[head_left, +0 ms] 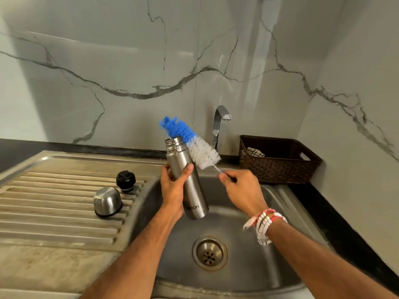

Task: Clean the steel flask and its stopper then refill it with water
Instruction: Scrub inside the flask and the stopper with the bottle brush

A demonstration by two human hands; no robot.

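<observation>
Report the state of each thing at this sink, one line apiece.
Steel flask, uncapped, tilted, held over the sink.
Stopper, off the flask, on the drainboard.
Steel cap, off, mouth down on the drainboard.
Bottle brush, outside the flask, bristles by its neck.
Tap, no water running.
Left hand, grips the flask.
Right hand, pinches the brush handle.

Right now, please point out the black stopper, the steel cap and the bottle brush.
black stopper (125, 179): head view, its top.
steel cap (107, 200): head view, its domed side.
bottle brush (205, 155): head view, its white bristles.
</observation>
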